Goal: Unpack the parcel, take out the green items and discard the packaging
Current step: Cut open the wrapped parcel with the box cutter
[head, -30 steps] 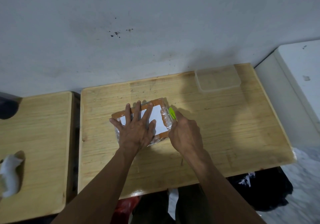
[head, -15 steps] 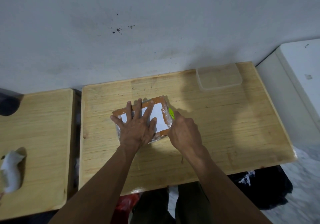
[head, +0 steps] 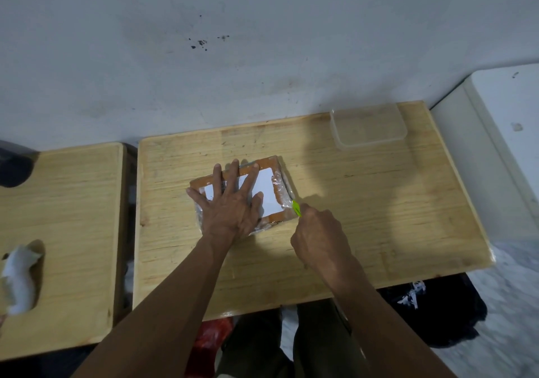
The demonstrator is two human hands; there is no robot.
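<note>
Left hand (head: 230, 205) lies flat, fingers spread, pressing my parcel (head: 269, 191) onto the wooden table (head: 364, 202). Right hand (head: 319, 237) grips a green cutter (head: 296, 208), its tip at the parcel's near right corner. Parcel sits mid-table, wrapped in clear film, white label up. Clear plastic container (head: 368, 128) stands at the far right corner.
</note>
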